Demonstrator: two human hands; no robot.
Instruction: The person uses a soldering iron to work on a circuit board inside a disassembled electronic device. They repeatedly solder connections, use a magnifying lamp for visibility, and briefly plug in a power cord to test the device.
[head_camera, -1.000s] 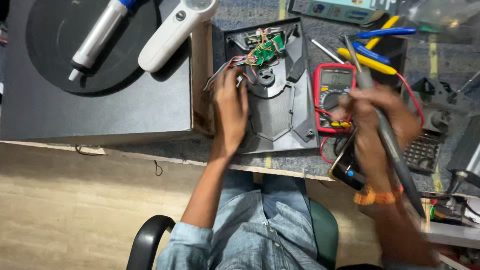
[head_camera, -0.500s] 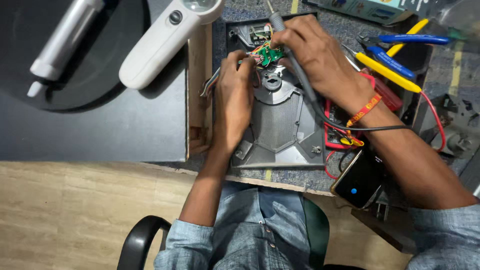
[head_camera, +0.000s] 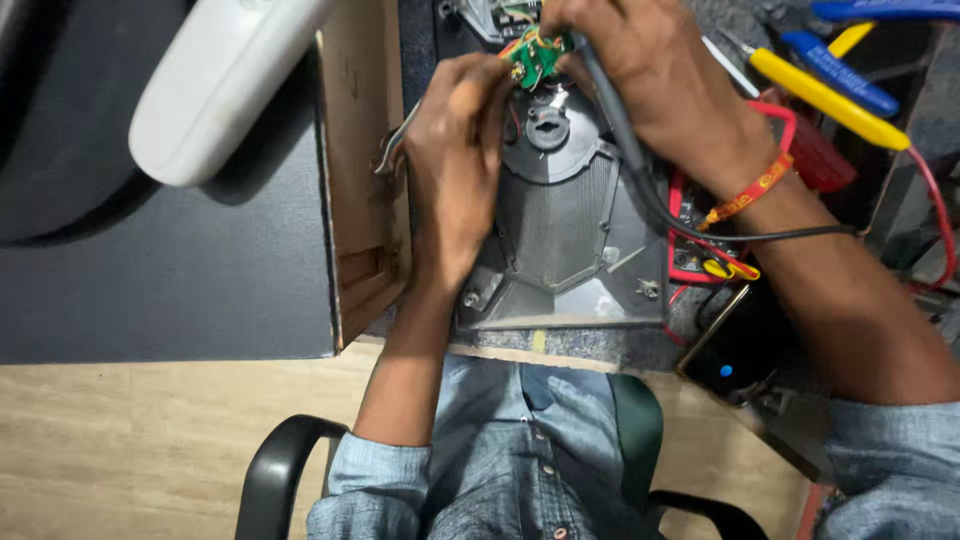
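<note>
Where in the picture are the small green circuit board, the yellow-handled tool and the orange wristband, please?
Green circuit board (head_camera: 537, 57): head view, on its green face between the fingertips.
Yellow-handled tool (head_camera: 826, 98): head view, middle of the yellow handle.
Orange wristband (head_camera: 752, 190): head view, on the band across the wrist.

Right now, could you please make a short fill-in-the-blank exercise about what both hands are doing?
1. The left hand pinches a small ____ circuit board.
2. The right hand grips a grey tool with a ____ cable.
3. On the right wrist sits an ____ band.

Missing words: green; black; orange
</note>
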